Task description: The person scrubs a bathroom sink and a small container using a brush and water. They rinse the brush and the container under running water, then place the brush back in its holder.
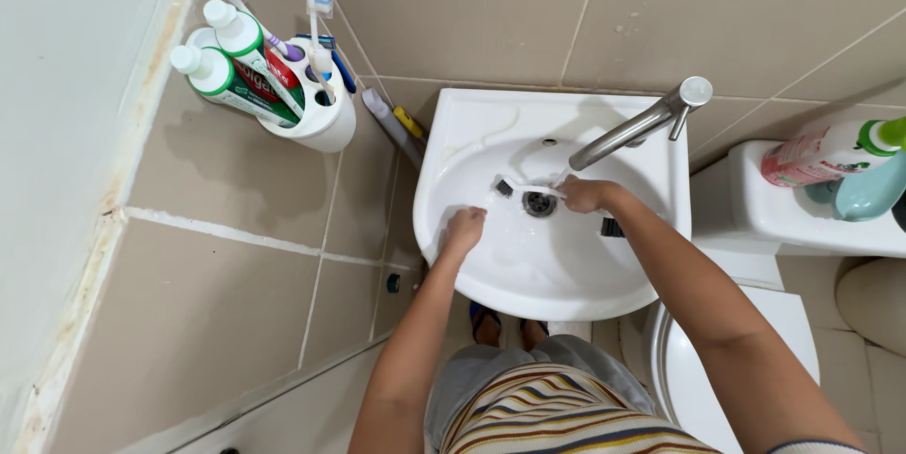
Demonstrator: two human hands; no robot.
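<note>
The right hand (585,194) pinches the white handle of a small brush (525,190) over the drain (539,203) of a white sink (453,152). The brush's long axis runs nearly level across the basin, its dark bristle head pointing toward the person's left. The left hand (464,227) is curled into a loose fist inside the basin, just beside the brush head; whether it grips anything cannot be told. A metal tap (632,128) reaches over from the back right. The room is a narrow bathroom of beige tiles — a white holder (326,128) with toothbrushes and toothpaste tubes hangs on the wall to the left, and a toilet cistern (783,209) stands close on the right, carrying a pink bottle (821,152). Wall and toilet hem the sink in closely.
</note>
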